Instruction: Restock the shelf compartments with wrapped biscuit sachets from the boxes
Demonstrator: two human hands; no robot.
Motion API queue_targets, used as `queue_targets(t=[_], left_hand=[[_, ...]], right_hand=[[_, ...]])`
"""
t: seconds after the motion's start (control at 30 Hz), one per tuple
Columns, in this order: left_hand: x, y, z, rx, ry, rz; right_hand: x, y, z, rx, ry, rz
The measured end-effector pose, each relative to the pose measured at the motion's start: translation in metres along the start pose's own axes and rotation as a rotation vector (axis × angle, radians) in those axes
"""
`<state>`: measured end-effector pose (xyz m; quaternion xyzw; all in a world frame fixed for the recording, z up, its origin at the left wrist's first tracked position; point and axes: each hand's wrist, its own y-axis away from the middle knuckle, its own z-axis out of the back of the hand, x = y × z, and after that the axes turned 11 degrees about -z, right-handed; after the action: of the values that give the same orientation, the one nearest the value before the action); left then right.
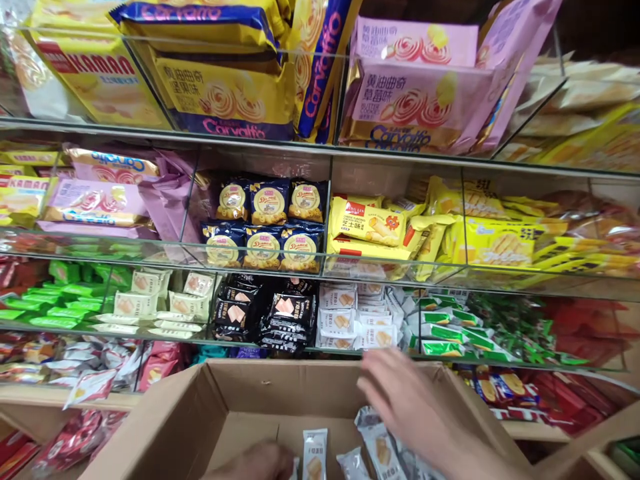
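Note:
An open cardboard box point(250, 387) stands at the bottom centre, with several small white snack packets point(315, 453) lying in it. My left hand point(257, 461) is low in the box, blurred, beside a packet; its fingertips are too smeared to show what they hold. Over the box's right part is my right hand point(395, 397), its fingers bent near the far rim, just below the shelf bin of white packets point(343, 319). Motion blur hides whether anything is in those fingers. Loose packets point(383, 450) lie beneath my right hand.
Glass-fronted shelves point(300, 150) hold yellow and pink cookie packs, dark blue packs point(270, 200), yellow snack packs point(370, 223), black packets point(287, 313) and green ones point(443, 333). Red packets point(75, 440) lie lower left. Glass dividers separate the bins.

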<state>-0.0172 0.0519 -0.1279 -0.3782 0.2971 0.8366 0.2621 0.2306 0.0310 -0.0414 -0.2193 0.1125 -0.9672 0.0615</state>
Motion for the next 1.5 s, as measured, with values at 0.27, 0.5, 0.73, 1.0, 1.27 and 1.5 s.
queue_targets(t=[0.27,0.5,0.73,1.0,1.27,1.5], left_hand=[[-0.047,-0.007,-0.001,-0.185,0.771,-0.173],[-0.052,0.007,0.002,-0.272,0.998,-0.116],[-0.062,0.01,-0.001,-0.094,1.317,-0.064],[-0.069,0.008,-0.007,-0.318,1.256,-0.191],[-0.068,0.006,-0.018,-0.268,1.226,-0.2],[-0.058,0.007,-0.013,-0.206,0.941,-0.048]], right_hand=[[0.002,0.019,-0.045,0.585,-0.694,-0.339],[0.004,0.015,-0.04,0.554,-1.028,-0.426],[0.017,0.026,-0.03,0.228,-0.58,-0.007],[0.012,0.022,-0.044,0.538,-1.058,-0.422],[0.025,0.029,-0.047,0.656,-0.957,-0.312],[0.014,0.018,0.004,0.207,-0.455,-0.137]])
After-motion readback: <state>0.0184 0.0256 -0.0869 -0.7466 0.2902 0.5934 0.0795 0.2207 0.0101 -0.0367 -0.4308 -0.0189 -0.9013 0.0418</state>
